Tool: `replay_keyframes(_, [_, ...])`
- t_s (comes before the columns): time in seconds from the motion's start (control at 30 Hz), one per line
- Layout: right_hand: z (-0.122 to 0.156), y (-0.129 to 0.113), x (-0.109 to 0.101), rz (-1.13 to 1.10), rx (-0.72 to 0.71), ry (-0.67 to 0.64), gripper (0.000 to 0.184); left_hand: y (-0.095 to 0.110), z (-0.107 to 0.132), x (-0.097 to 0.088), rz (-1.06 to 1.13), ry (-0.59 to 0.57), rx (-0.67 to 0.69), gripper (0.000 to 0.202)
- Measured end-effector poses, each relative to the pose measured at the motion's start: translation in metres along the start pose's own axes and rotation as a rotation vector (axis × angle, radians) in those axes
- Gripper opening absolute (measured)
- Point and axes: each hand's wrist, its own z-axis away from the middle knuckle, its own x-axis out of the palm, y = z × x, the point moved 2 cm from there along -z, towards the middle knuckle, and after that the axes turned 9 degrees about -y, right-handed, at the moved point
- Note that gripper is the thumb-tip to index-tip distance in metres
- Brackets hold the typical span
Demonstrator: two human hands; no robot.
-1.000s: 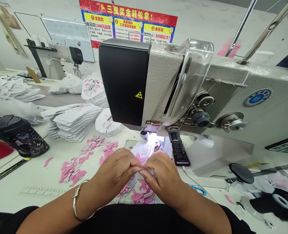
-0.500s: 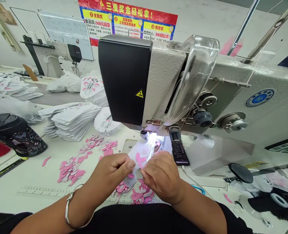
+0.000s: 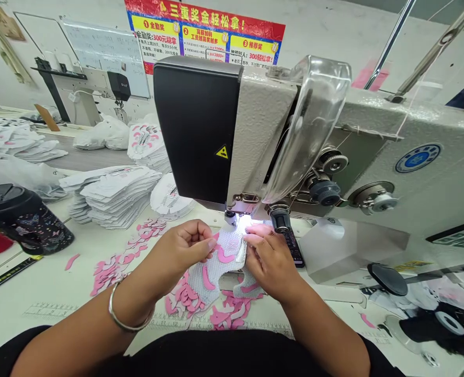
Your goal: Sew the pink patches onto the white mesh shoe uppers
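1. Two hands are working in front of a sewing machine head (image 3: 263, 131). The left hand (image 3: 180, 251) and the right hand (image 3: 269, 267) are drawing apart from the tight pinch they held a moment ago, and a white mesh panel (image 3: 212, 272) is now showing fully between them.
2. The panel is lying spread out under both hands, with its pink overlay strips (image 3: 224, 255) facing up. Its far edge is reaching in towards the lit needle area, just beyond the right fingers (image 3: 253, 235).
3. The left fingers (image 3: 202, 241) are curling together with their tips raised at the panel's edge, though I cannot tell whether they are pinching anything small. The right fingers are bearing on the panel, slightly spread, and I cannot tell whether they are clamped on it.
4. A presser foot (image 3: 230, 217) is sitting just beyond the fingertips, and a phone (image 3: 292, 248) is lying on the desk (image 3: 59, 293) just past the right fingers.
5. Pink cut pieces (image 3: 227, 317) are scattering on the desk just below the fingers, while stacks of white cut panels (image 3: 110, 196) are standing well beyond the left fingers.
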Motion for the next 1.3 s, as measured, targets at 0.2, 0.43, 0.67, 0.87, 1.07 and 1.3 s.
replay_keyframes(0.2, [0.003,0.002,0.01,0.008,-0.003,0.068,0.027,0.0,-0.016,0.0,-0.117,-0.003,-0.045,0.018])
replay_keyframes(0.43, [0.006,-0.002,0.011,-0.047,-0.078,0.098,0.03,-0.002,-0.019,0.009,0.034,0.041,-0.005,0.021])
replay_keyframes(0.67, [0.013,-0.003,0.016,-0.061,-0.084,0.091,0.035,-0.01,-0.022,0.021,0.172,0.056,-0.016,0.022])
replay_keyframes(0.87, [0.009,-0.005,0.013,-0.046,-0.087,0.124,0.03,-0.012,-0.026,0.028,0.192,0.06,-0.008,0.019])
replay_keyframes(1.07, [0.011,-0.005,0.015,-0.047,-0.068,0.138,0.026,-0.013,-0.027,0.032,0.165,0.111,-0.033,0.021])
replay_keyframes(1.3, [0.01,-0.004,0.015,-0.047,-0.065,0.145,0.027,-0.015,-0.027,0.035,0.166,0.124,-0.024,0.021])
